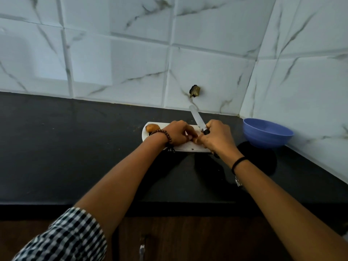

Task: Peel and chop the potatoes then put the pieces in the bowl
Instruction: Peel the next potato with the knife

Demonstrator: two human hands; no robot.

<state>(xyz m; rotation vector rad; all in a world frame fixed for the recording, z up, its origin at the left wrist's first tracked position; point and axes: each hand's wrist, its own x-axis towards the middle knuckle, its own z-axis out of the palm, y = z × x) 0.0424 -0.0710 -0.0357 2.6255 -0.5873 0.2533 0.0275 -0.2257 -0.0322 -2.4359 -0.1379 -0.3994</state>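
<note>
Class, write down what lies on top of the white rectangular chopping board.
One brown unpeeled potato lies at the white chopping board's left end. The left hand and the right hand, gripping a black-handled knife, cover its middle; whatever lies beneath them is hidden.

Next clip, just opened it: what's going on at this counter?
A person works over a white cutting board on the dark counter. The right hand grips a black-handled knife, blade angled up and away. The left hand is curled beside it; what it holds is hidden. One unpeeled potato lies at the board's left end. The blue bowl stands to the right, no pieces visible inside.
</note>
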